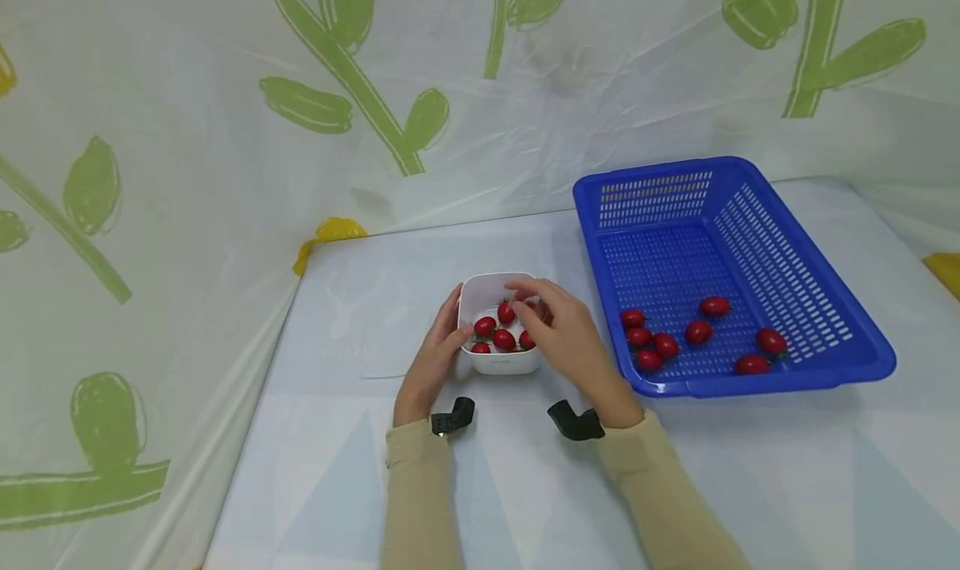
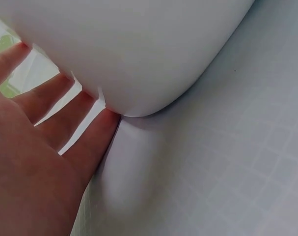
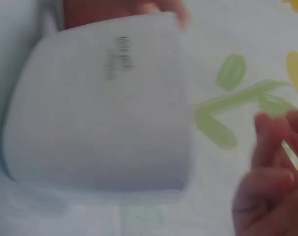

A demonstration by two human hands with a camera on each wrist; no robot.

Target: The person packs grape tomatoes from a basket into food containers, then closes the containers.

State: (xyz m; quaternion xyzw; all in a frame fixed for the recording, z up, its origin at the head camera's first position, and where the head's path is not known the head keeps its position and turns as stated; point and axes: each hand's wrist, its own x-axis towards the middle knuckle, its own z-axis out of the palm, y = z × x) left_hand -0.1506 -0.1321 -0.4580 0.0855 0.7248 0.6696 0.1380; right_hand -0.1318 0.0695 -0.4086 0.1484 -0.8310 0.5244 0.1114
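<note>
A small white square container (image 1: 498,363) stands on the table with several cherry tomatoes (image 1: 503,340) inside. My left hand (image 1: 435,357) holds its left side, thumb at the rim and fingers along the outer wall. In the left wrist view those fingers (image 2: 85,142) press against the smooth white side. Over the container's right rim hovers my right hand (image 1: 566,324), fingers bent, with a gap between thumb and forefinger. The right wrist view, blurred, shows nothing between its fingertips (image 3: 266,125). Part of the container's inside is hidden under this hand.
To the right stands a blue perforated basket (image 1: 832,270) with several more cherry tomatoes (image 1: 698,332) towards its near side. Left of the container lies a faint, clear flat thing with a visible edge (image 1: 386,377). A leaf-patterned curtain (image 1: 202,95) hangs behind the table.
</note>
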